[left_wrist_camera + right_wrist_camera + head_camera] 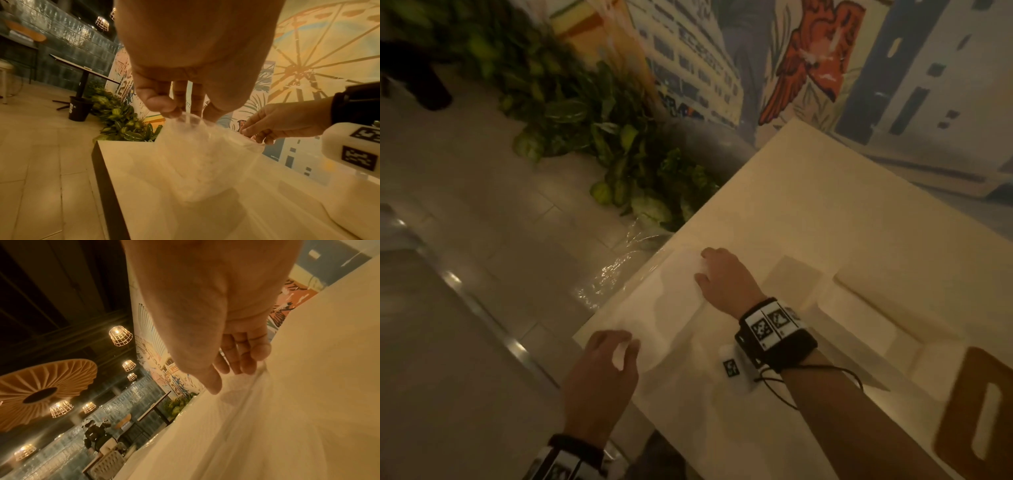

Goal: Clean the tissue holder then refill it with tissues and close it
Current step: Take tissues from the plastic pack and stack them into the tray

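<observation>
I see both hands holding up a clear plastic bag [197, 155] over the near corner of a pale table [842, 212]. My left hand [599, 373] pinches the bag's rim between thumb and fingertips [158, 104] at the table's near edge. My right hand [726, 281] grips the opposite side of the rim, fingers curled into the plastic. The bag hangs open between them, its lower part resting on the tabletop. Through the plastic I see something whitish inside; I cannot tell whether it is tissues.

To the right of the right hand, a shallow rectangular recess [887, 322] is sunk into the table surface. What it contains I cannot make out. A brown board with a slot [976, 414] lies at the table's near right edge, blurred.

Left of the table, leafy green plants [585, 113] line a tiled floor [465, 222], beneath a painted wall mural [818, 61].
</observation>
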